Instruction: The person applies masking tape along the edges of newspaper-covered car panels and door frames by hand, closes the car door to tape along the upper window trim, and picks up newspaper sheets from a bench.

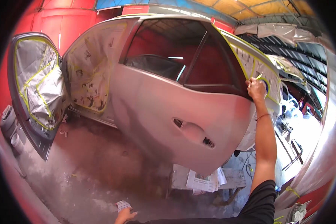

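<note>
My right hand [256, 89] is raised at the rear edge of a grey car door [156, 104]. Its fingers are closed, with a roll of yellow masking tape [265, 85] against the palm side and a short strip of tape at the fingertips. Beside it, the dark rear side window [212, 67] has yellow tape along its back edge, and masking paper [255, 67] covers the body behind. Low in the view, my left hand [125, 215] is closed on a small piece of printed paper [123, 205], partly cut off by the frame.
The front door [37, 82] stands open at the left, covered with taped paper. Under the rear door is a low wooden bench [231, 179] with newspaper sheets [202, 180] on it. A white bucket [16, 142] stands at far left, and plastic sheeting [310, 168] hangs at right.
</note>
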Demonstrator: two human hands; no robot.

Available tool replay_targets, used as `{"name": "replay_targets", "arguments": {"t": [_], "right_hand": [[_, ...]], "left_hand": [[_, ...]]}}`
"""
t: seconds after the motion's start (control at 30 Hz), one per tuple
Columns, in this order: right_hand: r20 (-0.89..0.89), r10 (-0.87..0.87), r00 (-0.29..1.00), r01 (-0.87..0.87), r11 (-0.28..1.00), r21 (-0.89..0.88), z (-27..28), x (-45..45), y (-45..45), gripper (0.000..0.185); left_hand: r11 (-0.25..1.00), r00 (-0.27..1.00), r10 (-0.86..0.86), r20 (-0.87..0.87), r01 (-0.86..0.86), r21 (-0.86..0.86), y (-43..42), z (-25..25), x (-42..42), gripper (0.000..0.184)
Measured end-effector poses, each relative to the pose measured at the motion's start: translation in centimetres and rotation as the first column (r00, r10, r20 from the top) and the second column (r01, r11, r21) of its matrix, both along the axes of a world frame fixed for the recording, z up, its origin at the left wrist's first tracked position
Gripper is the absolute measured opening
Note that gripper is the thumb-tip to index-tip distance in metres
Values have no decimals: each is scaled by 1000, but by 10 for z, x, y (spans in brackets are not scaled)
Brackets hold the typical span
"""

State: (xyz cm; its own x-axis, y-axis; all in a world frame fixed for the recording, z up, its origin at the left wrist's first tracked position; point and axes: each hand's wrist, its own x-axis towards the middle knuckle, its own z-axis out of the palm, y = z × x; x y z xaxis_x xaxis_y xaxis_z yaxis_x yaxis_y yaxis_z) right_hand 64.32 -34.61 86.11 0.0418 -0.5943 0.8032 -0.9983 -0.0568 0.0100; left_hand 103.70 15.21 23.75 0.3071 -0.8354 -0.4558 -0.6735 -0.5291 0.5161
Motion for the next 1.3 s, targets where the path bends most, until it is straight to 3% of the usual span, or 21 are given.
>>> {"name": "replay_targets", "arguments": {"t": [0.07,0.13,0.2,0.3,0.33,0.47,0.53,0.6,0.63,0.67,0.7,0.73,0.8,0.87,0.93,1.0,1.1,1.2,1.3], "right_hand": [[-19,5,1000,-5,1000,-29,-3,-4,-17,26],[69,-17,997,19,999,-29,-4,-6,-41,22],[142,20,990,-17,1000,-19,-6,-12,-69,17],[95,35,995,-27,996,-81,-9,-25,-117,16],[101,13,995,-5,997,-82,-8,-25,-125,16],[72,-65,995,69,996,-57,-11,-40,-176,12],[25,23,999,-23,1000,-20,-9,-63,-210,13],[187,83,979,-99,992,79,-7,-64,-224,15],[69,43,997,-45,998,40,-7,-66,-232,16],[-42,4,999,-4,1000,-2,-8,-66,-240,17],[-41,2,999,-3,1000,-20,-11,-65,-244,18],[-40,8,999,-10,999,-38,-12,-62,-248,19],[-16,-51,999,51,999,-1,-11,-64,-270,20],[23,9,1000,-10,1000,4,-12,-63,-279,21],[-60,-64,996,64,998,0,-9,-60,-294,21],[0,-121,993,121,990,70,-8,-50,-301,32],[64,-133,989,125,986,111,-9,-38,-312,30],[135,-24,991,15,998,66,-18,-40,-334,26],[196,-50,979,45,998,33,-22,-37,-353,24]], "left_hand": [[995,1000,6,14,-8,97,8,12,-4,74],[981,1000,5,27,-11,191,-1,23,-13,76],[977,996,-79,-42,85,197,-27,28,-28,75],[979,975,-161,-155,177,97,-66,-1,-37,74],[980,956,-170,-240,189,60,-80,11,-37,77],[943,938,-283,-198,310,119,-135,-33,4,76],[930,930,-338,-143,354,103,-172,-37,34,75],[956,968,-251,-4,248,158,-214,1,49,62],[941,955,-295,-6,292,171,-230,4,55,62],[960,962,-272,10,271,67,-247,8,62,62],[969,970,-241,25,242,-40,-262,11,71,61],[963,963,-266,37,267,-27,-276,16,78,61],[976,977,-209,-48,206,-65,-302,21,85,61],[982,982,-180,-62,176,-62,-315,17,88,61],[990,987,-135,-83,130,-58,-323,10,89,61],[997,994,-61,-85,56,-61,-320,5,85,61],[998,996,37,-80,-34,45,-308,8,62,59],[994,994,27,-101,-16,108,-285,-45,50,58],[970,955,181,-235,-133,206,-248,-89,30,57]]}}
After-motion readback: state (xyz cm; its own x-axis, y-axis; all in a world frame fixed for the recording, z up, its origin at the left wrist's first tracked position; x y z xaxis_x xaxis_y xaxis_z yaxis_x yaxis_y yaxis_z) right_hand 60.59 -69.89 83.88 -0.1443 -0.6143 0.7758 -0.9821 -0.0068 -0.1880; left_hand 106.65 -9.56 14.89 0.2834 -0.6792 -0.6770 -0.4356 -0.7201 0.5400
